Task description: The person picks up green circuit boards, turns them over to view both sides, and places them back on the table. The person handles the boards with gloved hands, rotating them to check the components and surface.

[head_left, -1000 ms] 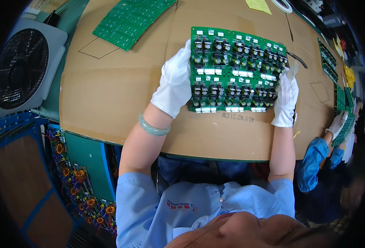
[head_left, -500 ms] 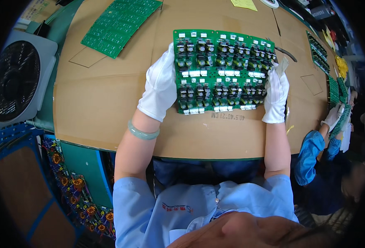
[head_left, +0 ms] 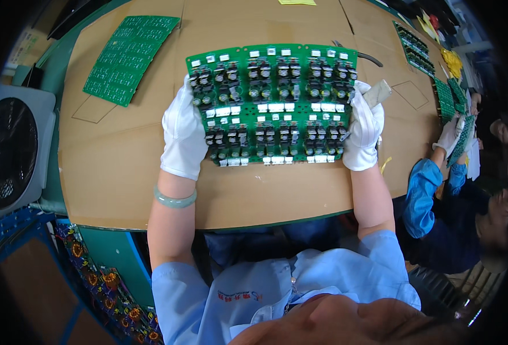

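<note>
Gripping opposite edges, left hand (head_left: 183, 131) and right hand (head_left: 364, 127) hold circuit panel (head_left: 274, 103).

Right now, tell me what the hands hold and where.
Both gloved hands grip the populated green circuit board: left hand on its left edge, right hand on its right edge.

Both forearms reach forward, bare below short blue sleeves. The white-gloved left hand (head_left: 183, 131) clasps the left edge of the circuit board panel (head_left: 274, 103), fingers curled. The gloved right hand (head_left: 364, 127) clasps its right edge, wrist straight.
</note>
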Tool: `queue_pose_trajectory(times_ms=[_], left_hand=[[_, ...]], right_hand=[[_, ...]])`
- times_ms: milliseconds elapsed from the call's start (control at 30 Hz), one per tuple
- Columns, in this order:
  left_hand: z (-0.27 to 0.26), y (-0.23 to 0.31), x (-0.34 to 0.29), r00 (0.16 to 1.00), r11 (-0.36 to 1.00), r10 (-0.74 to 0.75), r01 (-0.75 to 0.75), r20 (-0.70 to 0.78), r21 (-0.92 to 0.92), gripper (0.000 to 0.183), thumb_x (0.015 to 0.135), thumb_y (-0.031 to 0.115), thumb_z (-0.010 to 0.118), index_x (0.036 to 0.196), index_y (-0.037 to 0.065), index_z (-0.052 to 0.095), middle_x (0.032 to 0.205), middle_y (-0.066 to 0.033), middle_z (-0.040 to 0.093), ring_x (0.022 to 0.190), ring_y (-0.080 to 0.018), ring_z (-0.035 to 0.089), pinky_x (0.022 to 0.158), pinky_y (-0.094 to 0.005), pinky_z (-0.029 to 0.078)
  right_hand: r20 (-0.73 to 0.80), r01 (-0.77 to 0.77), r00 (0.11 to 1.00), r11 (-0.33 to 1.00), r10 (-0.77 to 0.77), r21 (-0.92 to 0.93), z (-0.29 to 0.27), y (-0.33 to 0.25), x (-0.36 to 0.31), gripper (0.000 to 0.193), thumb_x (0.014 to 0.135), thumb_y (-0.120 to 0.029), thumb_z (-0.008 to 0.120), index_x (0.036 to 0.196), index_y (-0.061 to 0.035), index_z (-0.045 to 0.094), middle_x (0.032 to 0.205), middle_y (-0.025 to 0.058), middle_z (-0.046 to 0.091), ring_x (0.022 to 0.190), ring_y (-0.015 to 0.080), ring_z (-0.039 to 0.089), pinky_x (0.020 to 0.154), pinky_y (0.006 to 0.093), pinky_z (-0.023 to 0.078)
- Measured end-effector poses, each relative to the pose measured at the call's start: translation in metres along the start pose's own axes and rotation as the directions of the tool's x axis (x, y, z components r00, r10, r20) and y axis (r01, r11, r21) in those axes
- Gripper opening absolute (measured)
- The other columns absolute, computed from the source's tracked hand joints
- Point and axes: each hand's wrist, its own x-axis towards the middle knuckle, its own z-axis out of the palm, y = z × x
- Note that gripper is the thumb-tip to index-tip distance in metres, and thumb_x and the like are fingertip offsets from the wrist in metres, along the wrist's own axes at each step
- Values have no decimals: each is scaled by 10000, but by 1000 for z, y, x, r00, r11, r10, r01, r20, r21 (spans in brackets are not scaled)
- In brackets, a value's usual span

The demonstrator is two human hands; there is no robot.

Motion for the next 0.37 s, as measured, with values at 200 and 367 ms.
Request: queue_pose_trajectory(times_ms=[200, 367], left_hand=[[2, 4, -3, 999, 987, 45, -44, -8, 153, 322, 932, 70, 347, 1169, 20, 559, 995, -67, 649, 835, -127, 624, 735, -262, 506], [-4, -5, 2, 971, 817, 232, -227, 59, 529, 298, 978, 149, 381, 1208, 89, 561, 1099, -111, 638, 982, -176, 626, 843, -242, 476]], right_hand=[[68, -10, 998, 998, 5, 69, 5, -12, -3, 158, 877, -99, 549, 955, 36, 579, 878, 48, 589, 791, 107, 529, 732, 237, 411], [90, -41, 995, 996, 34, 76, -5, -6, -2, 212, 895, -125, 552, 1036, 30, 586, 874, 31, 594, 761, 76, 521, 682, 188, 405]])
